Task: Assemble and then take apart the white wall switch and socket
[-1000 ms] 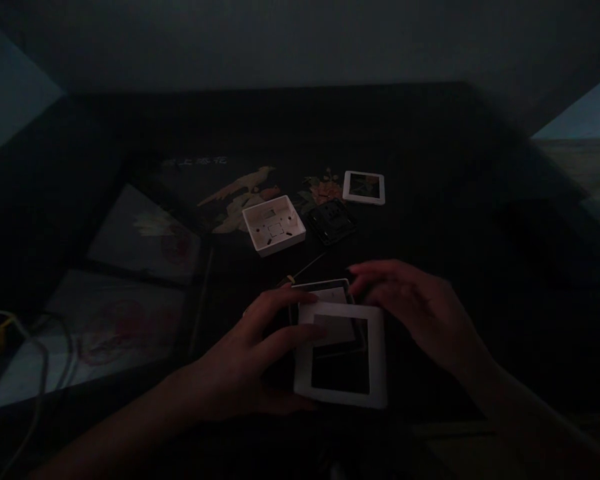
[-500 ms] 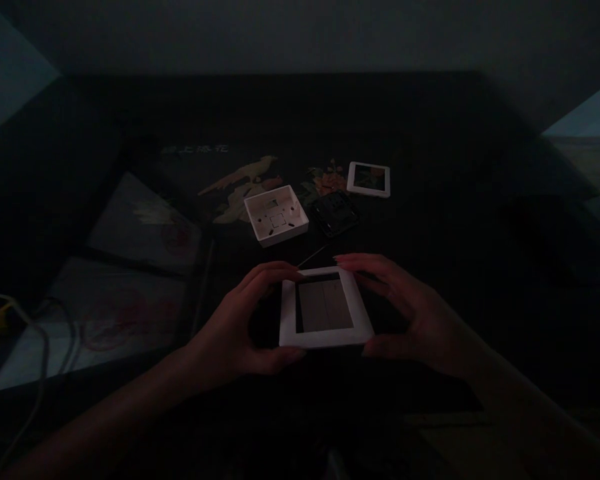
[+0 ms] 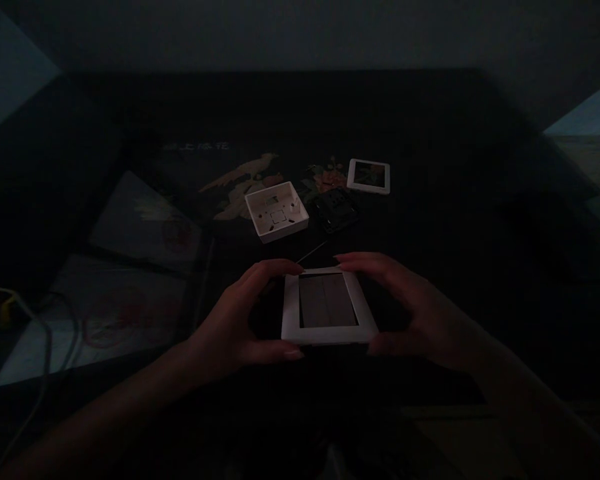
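Both hands hold a white square switch frame [image 3: 330, 335] low over the dark table. Inside its opening sits a grey rocker panel [image 3: 325, 301] split by a line down the middle. My left hand [image 3: 235, 317] grips the frame's left side, fingers on the far edge and thumb at the near edge. On the right side, my right hand [image 3: 410, 307] pinches it the same way. Just beyond lie an open white wall box [image 3: 279, 217] and a black mounting plate [image 3: 337, 212]. A second white frame [image 3: 370, 190] rests farther back on the right.
The dark glossy table [image 3: 445, 220] bears a bird and flower picture [image 3: 250, 170]. A thin rod [image 3: 313, 251], perhaps a screwdriver shaft, lies beyond the held frame. A pale cable [image 3: 45, 347] with a yellow part runs at the left. The light is very dim.
The grey panel now fills more of the frame's opening; the dark gap at its far and left sides has narrowed. The frame has shifted slightly right, with both hands still around it.
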A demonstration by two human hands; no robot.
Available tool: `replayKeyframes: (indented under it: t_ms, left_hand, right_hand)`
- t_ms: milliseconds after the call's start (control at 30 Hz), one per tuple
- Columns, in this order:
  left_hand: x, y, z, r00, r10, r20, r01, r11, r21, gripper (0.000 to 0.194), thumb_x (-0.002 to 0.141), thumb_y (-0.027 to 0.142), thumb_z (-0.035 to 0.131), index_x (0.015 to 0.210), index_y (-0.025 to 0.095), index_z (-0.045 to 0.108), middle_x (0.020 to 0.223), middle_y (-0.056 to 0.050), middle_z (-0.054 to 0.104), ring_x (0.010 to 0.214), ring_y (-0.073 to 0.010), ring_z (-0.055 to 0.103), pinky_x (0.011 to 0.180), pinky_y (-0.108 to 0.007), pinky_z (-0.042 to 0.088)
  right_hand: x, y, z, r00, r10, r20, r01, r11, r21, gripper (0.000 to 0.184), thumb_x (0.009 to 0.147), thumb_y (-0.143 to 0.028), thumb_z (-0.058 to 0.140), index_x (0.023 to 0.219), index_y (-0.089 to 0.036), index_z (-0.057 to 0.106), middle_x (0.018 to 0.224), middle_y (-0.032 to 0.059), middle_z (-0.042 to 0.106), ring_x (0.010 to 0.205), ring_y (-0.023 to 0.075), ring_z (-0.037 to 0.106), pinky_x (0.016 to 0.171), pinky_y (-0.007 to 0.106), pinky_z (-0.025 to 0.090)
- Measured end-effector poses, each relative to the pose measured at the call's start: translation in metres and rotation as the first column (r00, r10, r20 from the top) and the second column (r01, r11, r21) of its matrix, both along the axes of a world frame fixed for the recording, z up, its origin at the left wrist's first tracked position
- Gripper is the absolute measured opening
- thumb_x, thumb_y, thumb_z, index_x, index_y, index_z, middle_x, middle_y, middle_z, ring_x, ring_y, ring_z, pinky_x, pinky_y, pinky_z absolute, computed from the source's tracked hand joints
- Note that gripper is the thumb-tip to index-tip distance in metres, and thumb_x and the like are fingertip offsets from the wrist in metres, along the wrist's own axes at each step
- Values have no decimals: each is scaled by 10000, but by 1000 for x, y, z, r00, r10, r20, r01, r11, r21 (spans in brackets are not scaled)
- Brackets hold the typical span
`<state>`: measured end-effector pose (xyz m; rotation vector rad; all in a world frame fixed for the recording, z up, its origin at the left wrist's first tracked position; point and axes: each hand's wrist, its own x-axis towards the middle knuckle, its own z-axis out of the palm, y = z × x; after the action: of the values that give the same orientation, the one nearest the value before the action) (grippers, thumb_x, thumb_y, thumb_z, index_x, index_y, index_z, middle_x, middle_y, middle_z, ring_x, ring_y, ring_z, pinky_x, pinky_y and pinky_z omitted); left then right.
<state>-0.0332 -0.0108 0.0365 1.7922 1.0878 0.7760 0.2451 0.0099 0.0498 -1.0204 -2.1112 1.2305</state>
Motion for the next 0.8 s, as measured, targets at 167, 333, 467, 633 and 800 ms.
replayKeyframes:
  t_ms: [167, 333, 467, 633, 800]
  left_hand:
    - [1, -1, -8, 991, -70, -115, 91, 977, 191, 801, 709, 638, 787, 1344, 270, 469, 1380, -117, 531, 1271, -303, 527, 1045, -426, 474]
    - [6, -3, -12, 940, -48, -339, 165, 931, 327, 769, 777, 502, 794, 1394, 233, 420, 1417, -153, 465, 1316, -324, 443, 1065, -472, 463]
    - [8, -4, -12, 918, -38, -395, 183, 924, 336, 849, 773, 493, 800, 1446, 215, 364, 1421, -163, 457, 1332, -339, 409, 1090, -508, 437]
    - [7, -6, -12, 905, -29, -425, 182, 929, 323, 911, 776, 508, 792, 1483, 198, 308, 1429, -167, 460, 1348, -340, 397, 1134, -524, 390]
    - [5, -4, -14, 896, -36, -442, 192, 930, 313, 926, 794, 554, 755, 1506, 200, 279, 1457, -170, 444, 1373, -352, 376, 1146, -542, 374]
  right_hand:
    - [10, 0, -1, 981, 96, 169, -124, 979, 163, 790, 762, -537, 787, 1435, -343, 421, 1518, 76, 485, 1388, 281, 467, 1109, 470, 453]
    - [12, 1, -4, 956, 126, 266, -190, 953, 234, 646, 836, -356, 752, 1398, -315, 437, 1547, 94, 439, 1431, 290, 398, 1125, 519, 428]
    - [7, 2, -8, 963, 110, 246, -164, 964, 211, 686, 816, -247, 754, 1402, -327, 407, 1527, 90, 434, 1422, 275, 401, 1118, 497, 445]
    - [5, 2, -12, 964, 116, 241, -162, 970, 180, 727, 829, -250, 740, 1441, -341, 358, 1521, 80, 411, 1419, 244, 394, 1132, 453, 434]
    - [7, 2, -13, 967, 104, 232, -144, 977, 160, 728, 840, -273, 738, 1451, -354, 350, 1539, 56, 393, 1423, 211, 384, 1150, 402, 413]
